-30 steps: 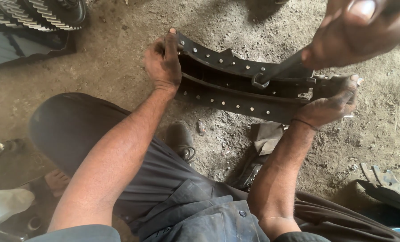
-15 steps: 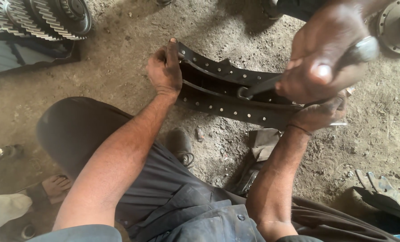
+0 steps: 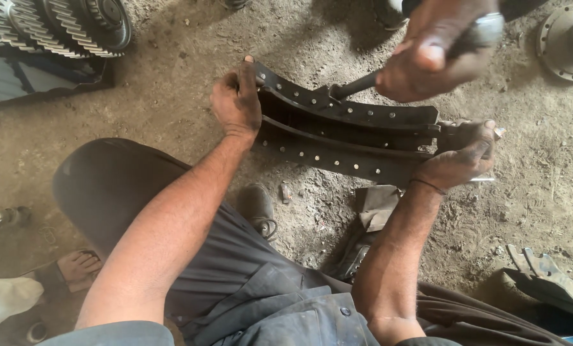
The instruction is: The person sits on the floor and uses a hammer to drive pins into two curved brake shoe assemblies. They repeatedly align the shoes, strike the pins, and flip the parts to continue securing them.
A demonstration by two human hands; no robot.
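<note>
Steel brake shoe (image 3: 347,138) on dirt, left hand (image 3: 236,102) & right hand (image 3: 461,157) gripping ends

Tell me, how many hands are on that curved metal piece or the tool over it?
3. The left hand grips the curved metal piece at its left end, the right hand holds its right end, and another person's hand above holds a tool. Others may be hidden.

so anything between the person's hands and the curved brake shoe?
Nothing visible. The left hand grips the brake shoe at its left end and the right hand its right end. Another person's hand holds a tool on top.
</note>
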